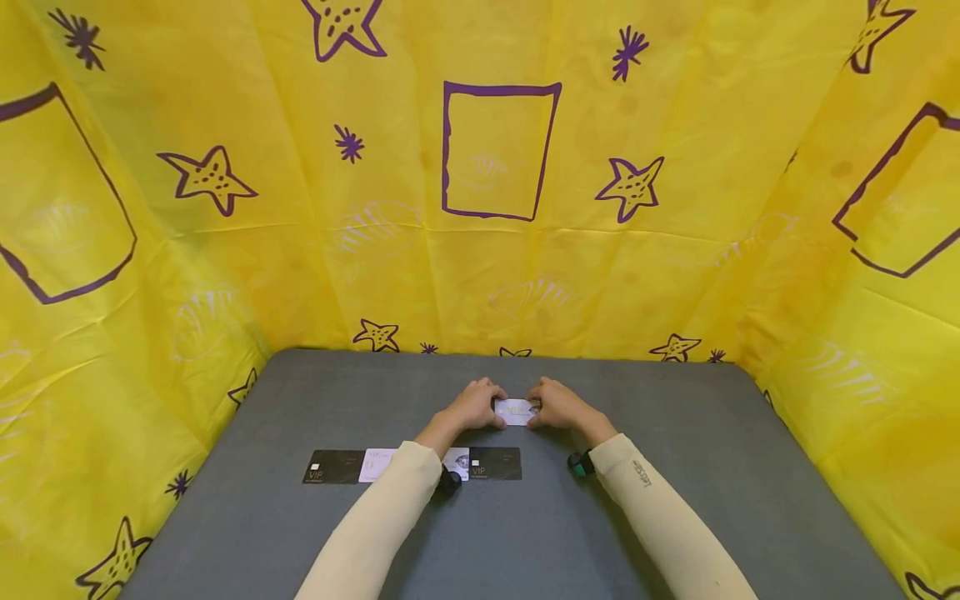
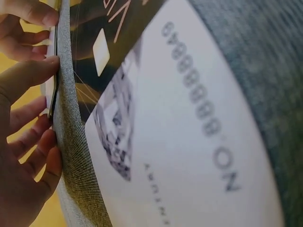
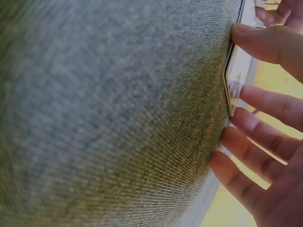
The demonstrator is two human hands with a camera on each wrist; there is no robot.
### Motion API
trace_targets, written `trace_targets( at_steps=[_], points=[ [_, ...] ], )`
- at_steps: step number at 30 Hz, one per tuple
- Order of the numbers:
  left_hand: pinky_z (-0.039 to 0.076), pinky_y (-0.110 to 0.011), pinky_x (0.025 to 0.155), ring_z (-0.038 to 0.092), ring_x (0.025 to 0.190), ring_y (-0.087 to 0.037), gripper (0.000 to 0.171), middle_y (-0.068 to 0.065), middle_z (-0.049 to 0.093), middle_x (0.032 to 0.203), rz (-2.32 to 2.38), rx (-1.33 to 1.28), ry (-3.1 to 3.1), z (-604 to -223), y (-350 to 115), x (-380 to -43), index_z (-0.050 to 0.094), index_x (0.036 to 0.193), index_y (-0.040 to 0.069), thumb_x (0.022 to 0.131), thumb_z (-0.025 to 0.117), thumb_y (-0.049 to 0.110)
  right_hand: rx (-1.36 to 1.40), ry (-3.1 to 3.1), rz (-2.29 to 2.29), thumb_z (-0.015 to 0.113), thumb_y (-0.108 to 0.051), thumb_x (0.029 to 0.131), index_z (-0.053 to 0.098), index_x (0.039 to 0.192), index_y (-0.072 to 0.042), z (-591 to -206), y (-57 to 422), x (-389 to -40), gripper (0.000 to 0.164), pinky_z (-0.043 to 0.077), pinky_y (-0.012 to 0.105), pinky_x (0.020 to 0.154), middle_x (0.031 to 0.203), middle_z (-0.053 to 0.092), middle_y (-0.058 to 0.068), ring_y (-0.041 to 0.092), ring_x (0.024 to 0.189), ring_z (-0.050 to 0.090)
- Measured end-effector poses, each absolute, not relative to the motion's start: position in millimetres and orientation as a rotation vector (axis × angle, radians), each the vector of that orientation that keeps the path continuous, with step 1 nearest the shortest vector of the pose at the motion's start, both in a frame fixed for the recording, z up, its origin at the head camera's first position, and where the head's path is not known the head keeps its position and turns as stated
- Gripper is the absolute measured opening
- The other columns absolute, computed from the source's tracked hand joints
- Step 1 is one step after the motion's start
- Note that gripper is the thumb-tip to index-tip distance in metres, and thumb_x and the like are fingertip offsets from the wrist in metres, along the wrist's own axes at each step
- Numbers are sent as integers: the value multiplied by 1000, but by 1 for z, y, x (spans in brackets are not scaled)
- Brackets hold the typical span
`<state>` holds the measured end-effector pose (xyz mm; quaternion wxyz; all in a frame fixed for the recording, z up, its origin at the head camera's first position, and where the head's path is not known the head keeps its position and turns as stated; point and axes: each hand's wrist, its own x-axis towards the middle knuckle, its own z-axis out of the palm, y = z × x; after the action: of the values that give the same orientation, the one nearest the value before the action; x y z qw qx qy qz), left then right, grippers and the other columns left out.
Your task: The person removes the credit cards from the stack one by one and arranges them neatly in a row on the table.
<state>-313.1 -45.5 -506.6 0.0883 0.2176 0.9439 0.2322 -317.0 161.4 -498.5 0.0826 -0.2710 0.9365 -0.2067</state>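
Note:
A thin stack of cards lies on the grey table between both hands, a white VIP card (image 1: 516, 411) on top. My left hand (image 1: 474, 406) holds the stack's left end between thumb and fingers. At the right end, my right hand (image 1: 561, 406) pinches it the same way. The right wrist view shows a dark edge under the white card (image 3: 235, 78), which bears a small diamond picture. Fingertips of the right hand (image 3: 265, 127) rest along the table surface. In the left wrist view, the left hand (image 2: 28, 137) grips the stack's edge.
Nearer me lies a row of cards: a black VIP card (image 1: 333, 467), white card surface (image 1: 377, 463) partly hidden by the left forearm, and another black VIP card (image 1: 495, 464). Yellow patterned cloth (image 1: 480, 275) walls the grey table (image 1: 675, 483) at the back and sides.

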Motion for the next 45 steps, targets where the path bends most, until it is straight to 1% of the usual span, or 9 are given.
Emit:
trace_targets(
  at_steps=[7, 11, 17, 20, 26, 31, 35, 39, 45],
  points=[
    [45, -39, 91, 55, 106, -26, 50, -10, 62, 114, 688, 653, 2822, -501, -45, -313, 67, 117, 7, 74, 83, 26, -793, 2825, -571, 83, -22, 74, 71, 112, -3, -494, 160, -316, 44, 46, 33, 77, 104, 64, 10, 17, 86, 55],
    [46, -39, 90, 57, 104, -25, 49, -9, 64, 113, 662, 659, 2826, -499, -45, -314, 67, 116, 8, 74, 83, 27, -822, 2819, -565, 82, -22, 75, 71, 111, -2, -491, 159, -316, 43, 46, 32, 75, 103, 65, 9, 17, 84, 55],
    [46, -38, 88, 58, 100, -23, 49, -8, 64, 110, 633, 658, 2830, -498, -46, -314, 67, 116, 9, 74, 83, 29, -857, 2822, -557, 82, -22, 75, 70, 109, -2, -491, 160, -316, 41, 43, 29, 72, 96, 62, 7, 14, 79, 52],
    [46, -38, 88, 57, 100, -23, 50, -8, 63, 111, 632, 658, 2831, -497, -46, -314, 67, 117, 8, 74, 83, 28, -857, 2834, -559, 82, -23, 75, 70, 110, -2, -492, 160, -316, 42, 42, 28, 71, 95, 61, 7, 13, 78, 50],
    [46, -39, 90, 55, 105, -25, 54, -10, 61, 115, 645, 632, 2836, -497, -46, -312, 64, 123, 7, 76, 81, 27, -856, 2858, -575, 82, -24, 75, 70, 111, -2, -495, 161, -315, 44, 42, 29, 72, 97, 61, 8, 14, 79, 50],
    [46, -40, 91, 55, 107, -26, 51, -10, 61, 115, 651, 639, 2850, -495, -46, -306, 66, 121, 7, 77, 81, 28, -860, 2871, -601, 83, -25, 75, 70, 111, -2, -497, 163, -311, 45, 42, 29, 71, 96, 61, 8, 14, 80, 50],
    [47, -40, 88, 54, 105, -26, 48, -10, 62, 113, 649, 674, 2879, -492, -47, -302, 68, 119, 8, 76, 80, 28, -861, 2880, -622, 82, -24, 74, 71, 109, -2, -496, 165, -308, 43, 43, 31, 73, 98, 65, 8, 15, 82, 51],
    [47, -41, 91, 54, 108, -27, 50, -10, 62, 116, 639, 666, 2900, -493, -46, -301, 67, 120, 9, 76, 79, 29, -847, 2888, -643, 83, -24, 74, 71, 108, -1, -495, 166, -305, 43, 44, 32, 73, 97, 67, 9, 16, 81, 52],
    [47, -41, 89, 54, 106, -23, 51, -7, 63, 114, 587, 651, 2934, -491, -45, -301, 68, 119, 12, 75, 80, 34, -807, 2897, -648, 82, -24, 75, 69, 113, -1, -492, 167, -300, 46, 44, 32, 73, 97, 62, 9, 16, 80, 51]
  ],
)
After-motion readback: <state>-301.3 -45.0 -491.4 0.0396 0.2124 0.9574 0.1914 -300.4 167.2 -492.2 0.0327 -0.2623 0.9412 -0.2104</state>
